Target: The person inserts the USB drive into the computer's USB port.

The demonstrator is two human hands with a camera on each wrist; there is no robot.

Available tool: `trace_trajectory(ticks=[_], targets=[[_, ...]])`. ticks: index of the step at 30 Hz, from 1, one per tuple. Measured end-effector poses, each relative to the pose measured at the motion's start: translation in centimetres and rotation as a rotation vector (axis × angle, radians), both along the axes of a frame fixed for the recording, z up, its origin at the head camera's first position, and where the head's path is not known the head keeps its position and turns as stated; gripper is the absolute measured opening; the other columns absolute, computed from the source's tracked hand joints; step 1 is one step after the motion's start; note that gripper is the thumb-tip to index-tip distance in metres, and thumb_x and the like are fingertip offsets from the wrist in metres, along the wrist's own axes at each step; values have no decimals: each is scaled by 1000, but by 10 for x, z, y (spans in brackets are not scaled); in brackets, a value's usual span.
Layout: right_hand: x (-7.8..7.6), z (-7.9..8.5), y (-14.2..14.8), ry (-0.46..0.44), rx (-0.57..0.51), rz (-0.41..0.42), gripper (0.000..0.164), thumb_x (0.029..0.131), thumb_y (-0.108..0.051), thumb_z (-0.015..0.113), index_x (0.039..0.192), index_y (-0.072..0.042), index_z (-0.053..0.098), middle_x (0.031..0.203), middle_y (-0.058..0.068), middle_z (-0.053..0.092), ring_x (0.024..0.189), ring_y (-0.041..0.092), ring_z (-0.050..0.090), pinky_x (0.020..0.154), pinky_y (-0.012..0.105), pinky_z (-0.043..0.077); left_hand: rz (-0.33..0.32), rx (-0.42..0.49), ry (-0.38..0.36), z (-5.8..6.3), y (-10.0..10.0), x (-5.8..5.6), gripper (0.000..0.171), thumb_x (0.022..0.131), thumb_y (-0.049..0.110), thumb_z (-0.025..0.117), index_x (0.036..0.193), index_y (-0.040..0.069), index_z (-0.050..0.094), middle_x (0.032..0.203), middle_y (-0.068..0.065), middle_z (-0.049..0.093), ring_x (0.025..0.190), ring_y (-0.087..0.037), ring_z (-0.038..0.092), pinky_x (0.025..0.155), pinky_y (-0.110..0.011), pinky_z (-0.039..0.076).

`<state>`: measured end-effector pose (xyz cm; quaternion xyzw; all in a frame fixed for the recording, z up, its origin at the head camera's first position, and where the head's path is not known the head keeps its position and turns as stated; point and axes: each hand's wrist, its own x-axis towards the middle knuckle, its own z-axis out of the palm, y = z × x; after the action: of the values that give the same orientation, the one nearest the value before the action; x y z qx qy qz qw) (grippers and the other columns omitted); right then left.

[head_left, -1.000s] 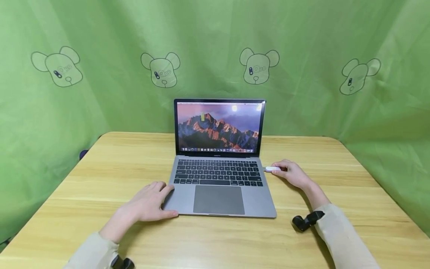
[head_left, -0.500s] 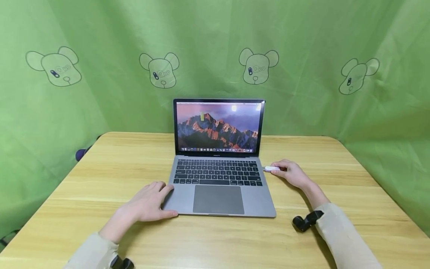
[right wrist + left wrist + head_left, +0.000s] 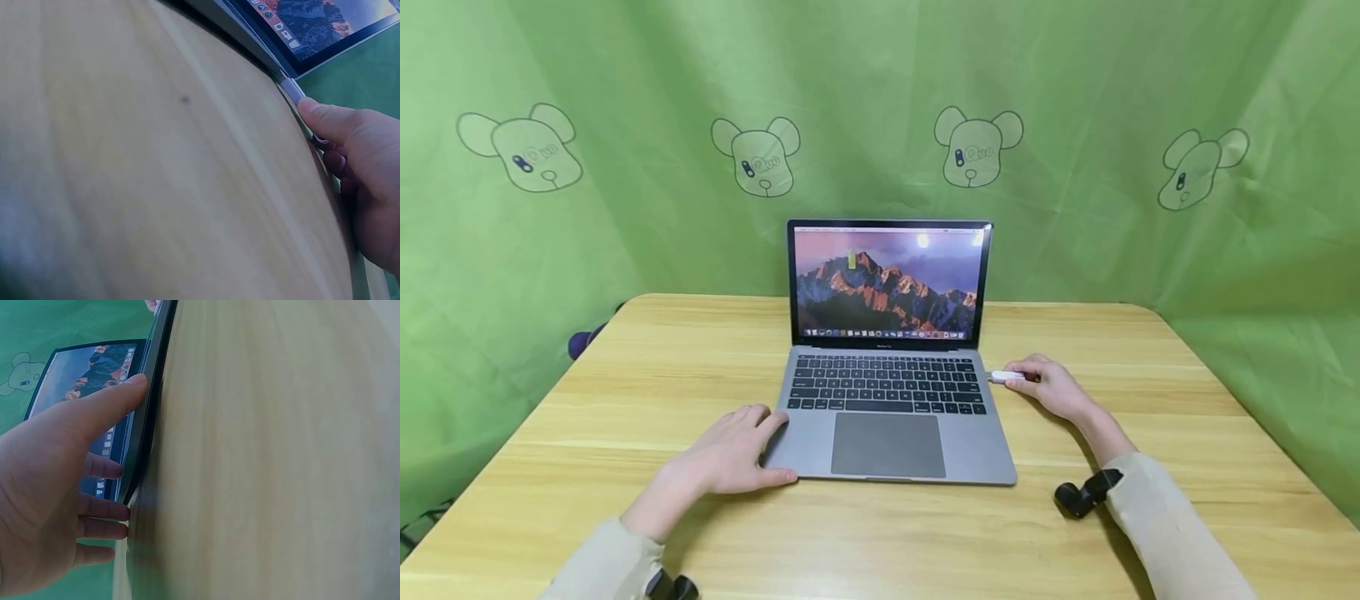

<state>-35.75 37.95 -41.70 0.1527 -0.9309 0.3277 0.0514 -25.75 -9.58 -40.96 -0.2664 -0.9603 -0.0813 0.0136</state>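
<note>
A grey laptop (image 3: 887,446) lies with its lid raised, a mountain picture lit on its screen (image 3: 887,283). My left hand (image 3: 730,454) rests at the laptop's front left corner, thumb on the front edge and index finger at the left edge. In the left wrist view its fingers (image 3: 103,507) are spread and fairly straight. At the laptop's right side my right hand (image 3: 1052,392) pinches a white USB stick (image 3: 1006,377) between thumb and fingers. The stick's metal end meets the laptop's edge; how far in it sits I cannot tell.
The laptop stands on a wooden table (image 3: 880,542). A green curtain (image 3: 880,83) with printed bear heads hangs behind and at both sides. Beyond the table's left edge a dark purple object (image 3: 578,344) shows. Black wrist cameras (image 3: 1078,498) sit on the sleeves.
</note>
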Motion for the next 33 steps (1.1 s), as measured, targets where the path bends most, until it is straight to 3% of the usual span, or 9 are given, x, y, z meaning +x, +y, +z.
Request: trace_trajectory(ticks=[14,21,33], targets=[[-1,-2,1,70,-52,54,36,89,-28,62,109,2,65,91,12,56,83,23,49,71,32,39,-8,-10,13,3,0,0,89,75,71,54,133,5,46,119,-16,51,106,-28,49,92,-45,43],[-5,-3,0,35,10,10,31,91,-20,61,111,3,64,94,12,56,84,23,48,72,34,39,-1,1,5,3,1,1,87,75,69,57,133,5,46,121,-17,50,109,-30,49,94,-46,41],[-7,-4,2,-7,16,23,33,91,-19,60,114,4,62,97,13,56,87,24,48,75,35,40,-8,4,2,3,2,2,86,75,68,57,132,5,47,119,-16,51,107,-30,49,93,-46,41]])
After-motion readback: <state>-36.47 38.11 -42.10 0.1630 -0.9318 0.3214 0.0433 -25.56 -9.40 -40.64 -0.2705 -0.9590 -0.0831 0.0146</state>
